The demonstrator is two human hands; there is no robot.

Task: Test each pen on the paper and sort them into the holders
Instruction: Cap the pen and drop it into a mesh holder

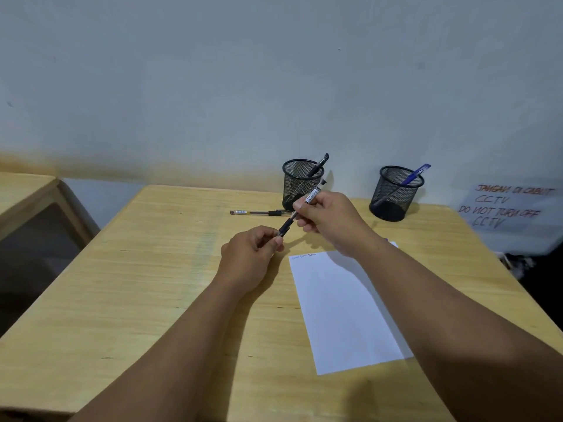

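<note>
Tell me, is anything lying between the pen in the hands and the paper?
Nothing visible: the black pen, held by the left hand and right hand, hangs above bare table just left of the paper.

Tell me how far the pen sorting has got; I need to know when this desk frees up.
Done: one black pen stands in the left holder, one blue pen in the right holder, and faint scribbles top the paper. In hand: both hands, left hand and right hand, hold a black pen. Left: another pen lies on the table.
</note>
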